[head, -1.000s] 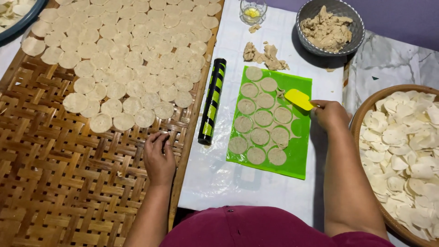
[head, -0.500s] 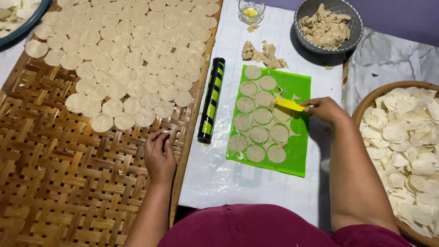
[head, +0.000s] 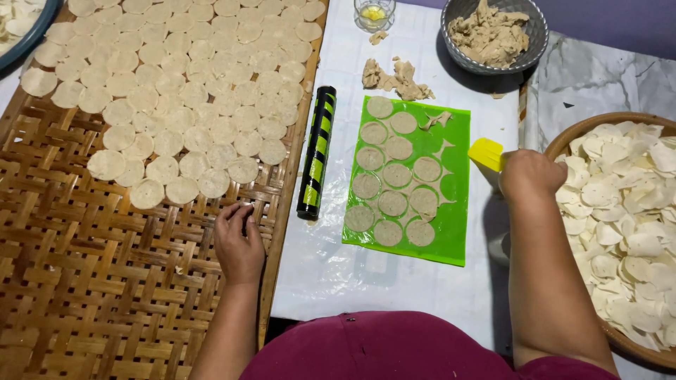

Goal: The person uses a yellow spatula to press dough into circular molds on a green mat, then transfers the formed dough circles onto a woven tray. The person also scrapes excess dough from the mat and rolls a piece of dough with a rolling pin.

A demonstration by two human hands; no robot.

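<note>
Just left of right hand [head: 529,176]: yellow scraper [head: 486,153]

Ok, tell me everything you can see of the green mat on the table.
The green mat is a thin, bright green rectangular sheet, seemingly silicone, lying flat on the white table cover beside the black-and-green rolling pin. About eleven round dough discs sit on it, with a dough scrap near its top. The right hand hovers at its right edge.

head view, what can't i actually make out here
- Yellow tool: the right hand covers its handle, so its kind is unclear.
- Left hand: fingertips curl on the woven tray; anything pinched is too small to tell.
- Basket of discs: cut off by the right edge.
</note>
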